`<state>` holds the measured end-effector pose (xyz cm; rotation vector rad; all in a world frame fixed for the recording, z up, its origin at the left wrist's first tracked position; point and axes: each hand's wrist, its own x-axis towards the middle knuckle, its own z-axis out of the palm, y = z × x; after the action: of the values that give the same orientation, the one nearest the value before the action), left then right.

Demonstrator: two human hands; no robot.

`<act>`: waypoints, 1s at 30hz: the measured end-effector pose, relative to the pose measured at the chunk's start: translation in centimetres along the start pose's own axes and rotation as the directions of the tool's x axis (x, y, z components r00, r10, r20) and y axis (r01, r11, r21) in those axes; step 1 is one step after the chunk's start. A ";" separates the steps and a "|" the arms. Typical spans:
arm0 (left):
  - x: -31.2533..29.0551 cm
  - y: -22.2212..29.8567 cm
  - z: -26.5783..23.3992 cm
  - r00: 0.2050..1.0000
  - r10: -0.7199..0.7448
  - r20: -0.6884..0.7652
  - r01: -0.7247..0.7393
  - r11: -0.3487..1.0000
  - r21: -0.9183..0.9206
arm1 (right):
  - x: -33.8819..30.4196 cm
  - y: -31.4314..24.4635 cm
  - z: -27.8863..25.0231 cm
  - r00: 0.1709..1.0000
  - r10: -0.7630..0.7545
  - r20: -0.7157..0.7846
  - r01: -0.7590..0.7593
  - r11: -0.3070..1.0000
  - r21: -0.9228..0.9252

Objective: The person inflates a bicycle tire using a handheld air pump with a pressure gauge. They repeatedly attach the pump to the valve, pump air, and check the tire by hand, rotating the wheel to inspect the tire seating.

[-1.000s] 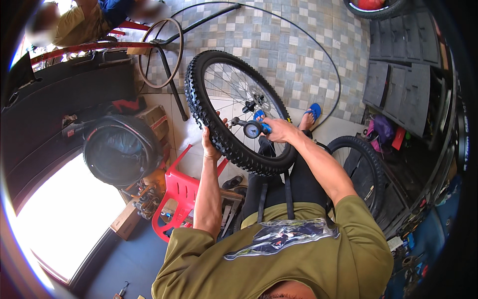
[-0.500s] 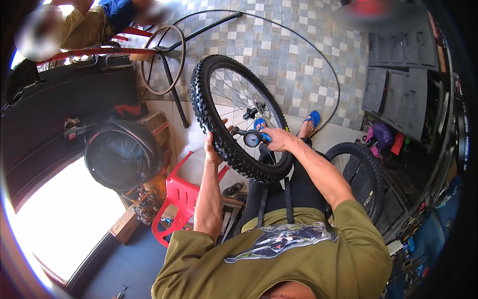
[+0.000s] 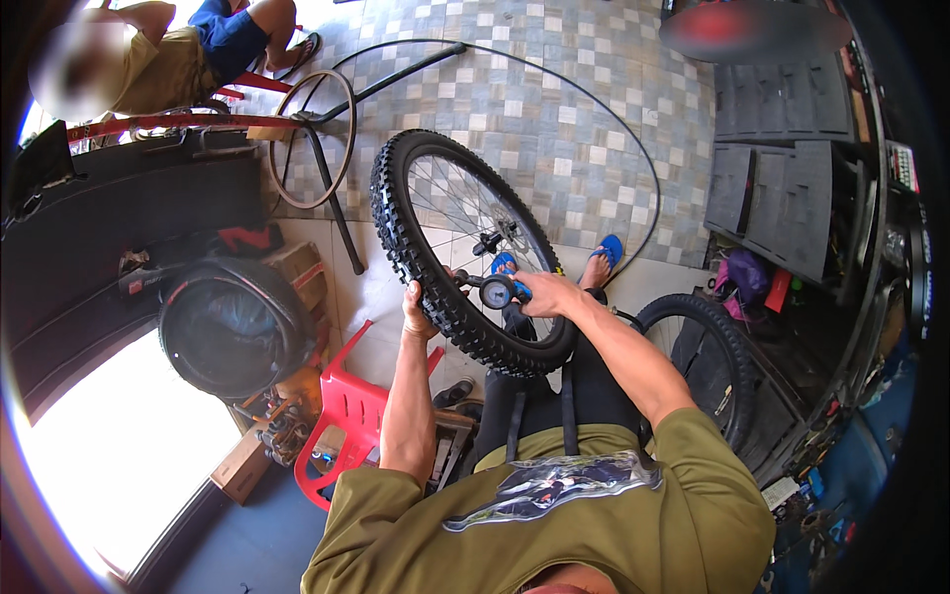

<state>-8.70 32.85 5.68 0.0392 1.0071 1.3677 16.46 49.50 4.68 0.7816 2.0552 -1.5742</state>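
Centre frame: left hand (image 3: pixel 418 315) grips black knobby-tyred spoked wheel (image 3: pixel 487 244); right hand (image 3: pixel 551 294) grasps blue-handled round-dial gauge (image 3: pixel 497 292). Tyre (image 3: pixel 390 213) appears mounted; remaining work unclear.

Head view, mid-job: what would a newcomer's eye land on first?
Probably the big knobbly-tyred wheel mid-picture, its left side held by the left hand. In front of its spokes, the right hand grips a round-dialled gauge. Left of the left forearm, a bright red chair stands out.
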 end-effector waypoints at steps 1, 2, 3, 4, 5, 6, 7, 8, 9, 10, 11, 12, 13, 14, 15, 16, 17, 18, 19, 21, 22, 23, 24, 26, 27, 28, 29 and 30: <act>0.1 0.1 0.1 1.000 -0.002 0.001 0.002 1.000 0.001 | -0.1 0.0 0.0 1.000 0.017 -0.003 -0.017 1.000 -0.009; 0.2 0.1 0.1 1.000 -0.004 0.002 0.004 1.000 0.003 | -0.2 0.0 0.1 0.999 0.034 -0.007 -0.034 0.999 -0.018; 0.4 0.1 0.2 1.000 -0.002 0.007 0.003 1.000 -0.009 | -0.3 0.0 0.1 0.999 0.041 -0.010 -0.041 0.999 -0.030; 0.4 0.2 0.4 1.000 -0.005 -0.019 0.005 1.000 -0.014 | -0.4 -0.2 0.0 0.998 0.054 -0.014 -0.055 0.998 -0.043; 0.5 0.3 0.5 0.999 -0.009 -0.045 0.008 1.000 -0.019 | -0.4 -0.4 -0.1 0.998 0.068 -0.017 -0.069 0.996 -0.057; 0.5 0.3 0.7 0.997 -0.012 -0.072 0.010 1.000 -0.025 | -0.4 -0.6 -0.2 0.997 0.081 -0.020 -0.082 0.994 -0.069; 0.6 0.3 1.0 0.997 -0.007 -0.079 0.005 1.000 -0.030 | -0.4 -0.3 -0.2 0.997 0.073 -0.033 -0.075 0.995 -0.069; 0.6 0.3 1.3 0.996 -0.005 -0.089 0.003 1.000 -0.021 | -0.3 -0.1 -0.2 0.997 0.066 -0.046 -0.069 0.995 -0.069; 0.6 0.4 1.5 0.995 -0.003 -0.099 0.002 1.000 -0.011 | -0.3 0.2 -0.1 0.996 0.059 -0.060 -0.063 0.996 -0.068; 0.6 0.4 1.6 0.994 0.001 -0.111 -0.002 1.000 -0.001 | -0.3 0.1 -0.1 0.996 0.063 -0.065 -0.067 0.995 -0.069; 0.7 0.3 1.3 0.997 -0.001 -0.079 0.001 1.000 -0.001 | -0.3 0.0 -0.1 0.995 0.067 -0.071 -0.072 0.995 -0.069; 0.8 0.6 1.1 0.999 -0.004 -0.046 0.004 1.000 -0.002 | -0.3 -0.1 0.0 0.994 0.072 -0.077 -0.077 0.995 -0.069; 0.8 0.7 0.9 1.000 -0.009 -0.014 0.009 1.000 -0.004 | -0.4 -0.3 0.0 0.994 0.078 -0.082 -0.084 0.994 -0.071; 0.8 0.7 0.8 1.000 -0.005 -0.003 0.005 1.000 0.006 | -0.4 -0.4 -0.1 0.993 0.084 -0.087 -0.090 0.993 -0.072; 0.8 0.6 0.6 1.000 -0.001 0.008 0.001 1.000 0.015 | -0.5 -0.6 -0.1 0.992 0.090 -0.092 -0.097 0.993 -0.074; 0.6 0.6 0.7 1.000 0.005 0.014 -0.006 1.000 0.021 | -0.5 -0.8 -0.2 0.990 0.099 -0.098 -0.107 0.991 -0.080; 0.6 0.6 0.6 1.000 0.005 0.007 -0.005 1.000 0.004 | -0.5 -1.1 -0.2 0.989 0.108 -0.103 -0.117 0.989 -0.087; 0.7 0.6 0.6 1.000 -0.002 0.021 0.002 1.000 0.000 | -0.6 -1.3 -0.3 0.988 0.115 -0.107 -0.126 0.988 -0.094; 0.8 0.8 0.5 0.999 -0.008 0.035 0.008 1.000 -0.001 | -0.6 -1.5 -0.3 0.986 0.107 -0.131 -0.122 0.986 -0.113; 0.7 0.7 0.5 1.000 -0.012 0.023 0.012 1.000 -0.010 | -0.6 -1.5 -0.1 0.983 0.137 -0.125 -0.152 0.980 -0.126; 0.8 0.6 0.6 1.000 -0.006 0.009 0.006 1.000 -0.005 | -0.4 -1.5 0.0 0.980 0.152 -0.126 -0.168 0.977 -0.131; 0.7 0.6 0.6 1.000 0.000 -0.005 0.000 1.000 0.001 | -0.3 -1.4 0.1 0.979 0.153 -0.136 -0.171 0.977 -0.129; 0.7 0.6 0.7 1.000 0.005 -0.019 -0.005 1.000 0.007 | -0.2 -1.4 0.4 0.978 0.151 -0.143 -0.169 0.978 -0.123; 0.5 0.4 0.9 0.999 0.034 -0.029 -0.033 0.999 0.029 | -0.4 -1.6 0.4 0.977 0.145 -0.159 -0.165 0.979 -0.120; 0.5 0.5 0.7 0.999 0.039 -0.027 -0.038 0.998 0.040 | -0.4 -1.7 0.3 0.977 0.157 -0.147 -0.175 0.978 -0.116; 0.4 0.4 0.4 0.999 0.044 -0.026 -0.042 0.998 0.052 | -0.4 -1.8 0.3 0.976 0.170 -0.136 -0.185 0.976 -0.112; 0.3 0.3 0.2 0.999 0.045 -0.014 -0.044 0.998 0.054 | -0.4 -1.9 0.2 0.975 0.182 -0.124 -0.196 0.975 -0.108; 0.3 0.3 -0.1 0.999 0.046 -0.001 -0.046 0.997 0.055 | -0.4 -2.0 0.1 0.976 0.178 -0.125 -0.192 0.975 -0.113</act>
<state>-9.01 33.12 5.61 0.1027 1.0515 1.3815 15.43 48.96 6.35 1.0050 2.0694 -1.3141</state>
